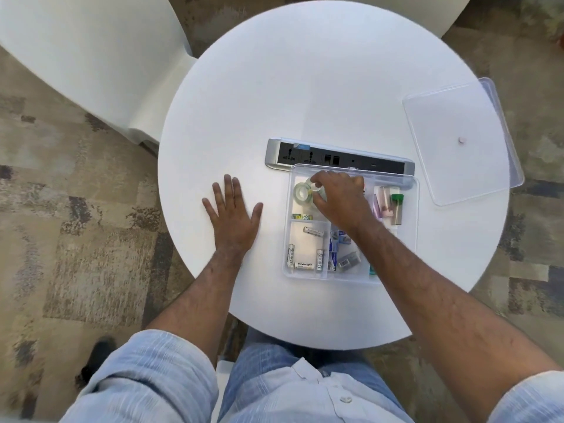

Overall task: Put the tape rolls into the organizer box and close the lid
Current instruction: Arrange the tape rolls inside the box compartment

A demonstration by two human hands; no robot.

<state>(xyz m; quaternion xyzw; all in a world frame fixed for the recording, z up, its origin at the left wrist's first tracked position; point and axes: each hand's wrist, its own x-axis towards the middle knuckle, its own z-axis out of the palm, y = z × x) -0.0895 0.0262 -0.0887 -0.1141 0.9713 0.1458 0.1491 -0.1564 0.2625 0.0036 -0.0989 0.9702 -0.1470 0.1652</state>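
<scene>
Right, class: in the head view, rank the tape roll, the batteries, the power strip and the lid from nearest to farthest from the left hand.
Measured from the left hand, flat on the table:
1. Batteries, in the box's near-left compartment.
2. Tape roll, in the far-left compartment; close to the batteries, so hard to separate.
3. Power strip, behind the box.
4. Lid, far right on the table.

Battery [304, 265] label: I'm reading "Heybright".
Other batteries and packets: I'm making out nothing legible.
</scene>
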